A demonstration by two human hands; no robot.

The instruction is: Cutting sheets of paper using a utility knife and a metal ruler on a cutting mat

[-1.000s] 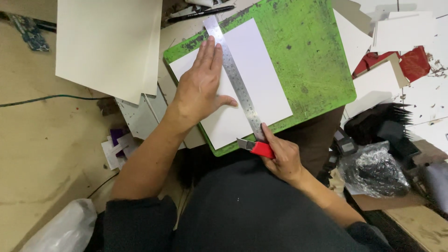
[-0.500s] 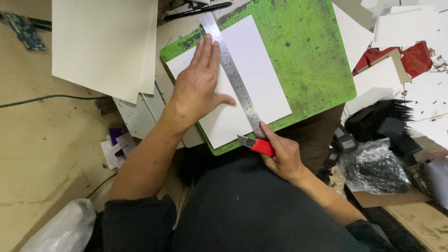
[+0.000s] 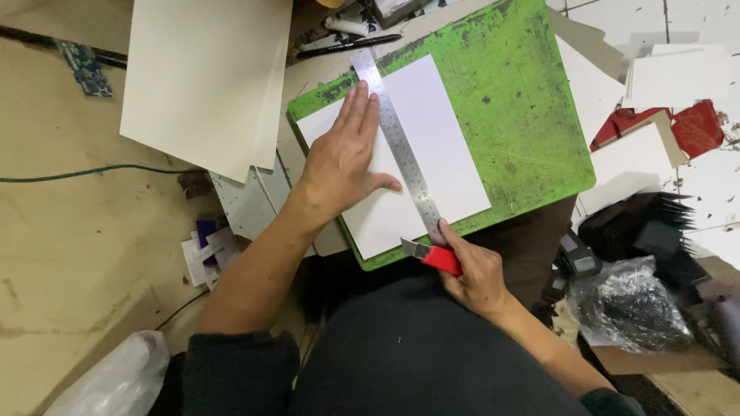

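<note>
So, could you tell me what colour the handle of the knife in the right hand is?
Red; the knife handle shows best in the head view.

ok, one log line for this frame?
left hand: flat on steel ruler and white sheet | right hand: red utility knife at ruler's near end

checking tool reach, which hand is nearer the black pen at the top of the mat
Left. The left hand lies flat on the white sheet beside the ruler, below the black pen. The right hand holds the red knife at the mat's near edge.
</note>
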